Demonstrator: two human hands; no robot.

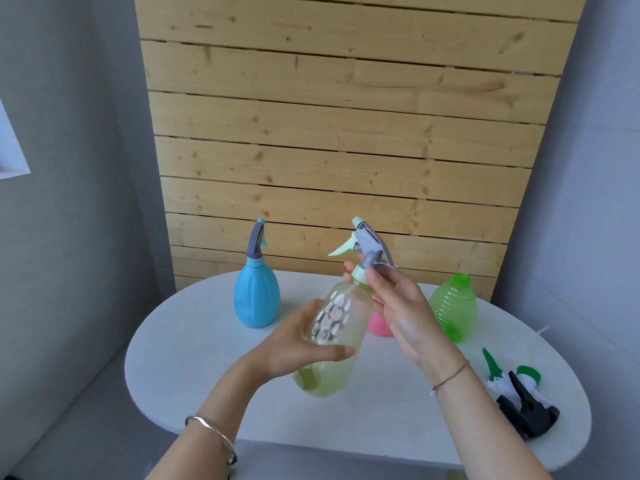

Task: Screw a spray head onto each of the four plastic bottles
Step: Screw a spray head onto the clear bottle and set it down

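Note:
My left hand (298, 344) grips the body of a pale yellow translucent bottle (337, 341), held tilted above the white table (194, 358). My right hand (398, 306) pinches the collar of the grey and mint spray head (363, 249) sitting on that bottle's neck. A blue bottle (257, 296) with a grey spray head on it stands at the back left. A green ribbed bottle (453, 308) stands open-necked at the back right. A pink bottle (379, 325) is mostly hidden behind my right hand. A green and white spray head (498, 374) and a black one (526, 408) lie at the right.
The oval table ends close to the loose spray heads on the right and near my forearms in front. A wooden slat wall (346, 133) rises just behind the table, with grey walls on both sides.

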